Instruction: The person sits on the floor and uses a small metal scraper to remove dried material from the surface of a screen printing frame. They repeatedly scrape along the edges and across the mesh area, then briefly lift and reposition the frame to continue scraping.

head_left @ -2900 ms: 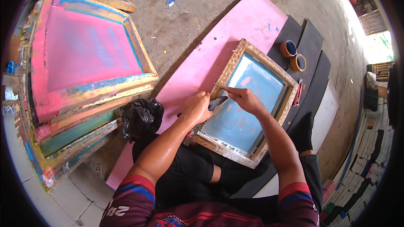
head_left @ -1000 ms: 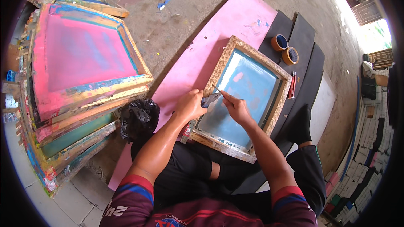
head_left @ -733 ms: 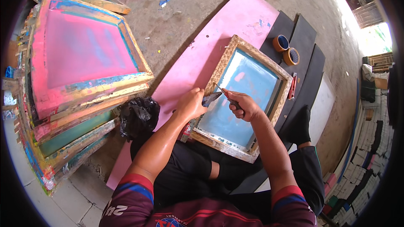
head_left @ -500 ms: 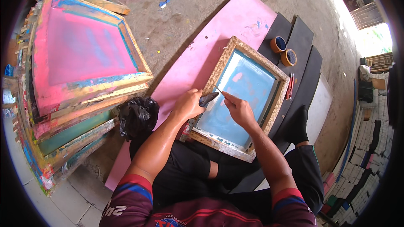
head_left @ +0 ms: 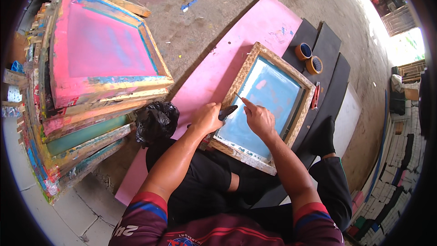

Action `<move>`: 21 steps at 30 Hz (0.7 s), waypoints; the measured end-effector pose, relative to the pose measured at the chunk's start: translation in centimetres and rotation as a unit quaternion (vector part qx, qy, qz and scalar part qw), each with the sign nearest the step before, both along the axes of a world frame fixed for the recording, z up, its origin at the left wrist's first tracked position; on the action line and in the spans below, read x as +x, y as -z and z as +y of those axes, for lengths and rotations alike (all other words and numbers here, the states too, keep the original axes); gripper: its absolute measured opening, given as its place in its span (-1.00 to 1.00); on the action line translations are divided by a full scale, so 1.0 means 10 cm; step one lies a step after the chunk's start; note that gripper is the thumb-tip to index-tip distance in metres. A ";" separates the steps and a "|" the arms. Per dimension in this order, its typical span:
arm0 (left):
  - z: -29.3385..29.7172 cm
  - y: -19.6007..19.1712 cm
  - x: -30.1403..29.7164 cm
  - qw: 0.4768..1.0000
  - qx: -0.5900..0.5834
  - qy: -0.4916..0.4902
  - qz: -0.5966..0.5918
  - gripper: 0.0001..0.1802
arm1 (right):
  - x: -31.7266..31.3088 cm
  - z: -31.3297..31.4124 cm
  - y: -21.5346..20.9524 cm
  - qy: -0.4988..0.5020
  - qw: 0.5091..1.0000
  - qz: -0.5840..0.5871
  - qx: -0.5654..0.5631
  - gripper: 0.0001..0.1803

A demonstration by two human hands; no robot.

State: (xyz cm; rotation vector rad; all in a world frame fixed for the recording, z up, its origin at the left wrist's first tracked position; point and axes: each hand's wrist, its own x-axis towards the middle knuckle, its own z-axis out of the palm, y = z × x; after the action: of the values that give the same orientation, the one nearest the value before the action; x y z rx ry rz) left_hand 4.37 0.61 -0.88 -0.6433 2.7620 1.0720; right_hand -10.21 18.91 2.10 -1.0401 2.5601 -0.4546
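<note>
A wooden screen-printing frame (head_left: 286,69) with blue mesh (head_left: 268,89) lies tilted across the boards by my crossed legs. My left hand (head_left: 208,117) is closed at the frame's left edge, around a dark, flat, rounded-tip object (head_left: 228,111) that juts over the mesh; its kind is unclear. Above the mesh, my right hand (head_left: 261,120) is closed on a thin dark stick-like tool (head_left: 238,96), whose tip points toward the frame's left rail. The tool's other end is hidden in my fingers.
Paint-stained screen frames (head_left: 107,41) are stacked at the left, beside a black plastic bag (head_left: 157,120). Under the work lie a pink board (head_left: 214,70) and dark boards (head_left: 334,70). Two tape rolls (head_left: 314,65) and a red cutter (head_left: 315,95) rest at the right.
The whole view has shifted slightly, so the scene sits a little lower and further right. The dark object in my left hand has turned slightly; both hands keep their grips.
</note>
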 end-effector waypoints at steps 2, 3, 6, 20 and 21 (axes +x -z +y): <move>-0.02 0.00 -0.01 1.000 0.012 0.001 0.009 -0.55 | 0.00 -0.01 -0.04 -0.001 1.000 0.000 0.006 -0.59; -0.03 0.00 -0.02 1.000 0.006 0.001 0.008 -0.57 | 0.00 0.00 -0.04 0.001 1.000 -0.001 0.002 -0.59; -0.03 0.00 -0.04 1.000 -0.007 0.000 -0.006 -0.60 | 0.02 0.01 -0.04 0.009 1.000 -0.004 0.000 -0.60; -0.03 0.04 -0.10 1.000 -0.002 0.008 -0.018 -0.69 | -0.15 -0.05 0.07 0.015 0.989 -0.142 -0.049 -0.55; -0.06 0.02 -0.09 0.999 0.013 0.019 -0.022 -0.68 | -0.16 0.00 0.07 0.007 0.991 -0.130 -0.030 -0.54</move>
State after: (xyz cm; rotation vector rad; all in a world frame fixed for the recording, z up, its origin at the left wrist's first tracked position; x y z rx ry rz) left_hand 3.48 0.05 -1.05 -0.6017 2.7071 1.0721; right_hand -11.83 18.88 1.42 -0.9175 2.3367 -0.6296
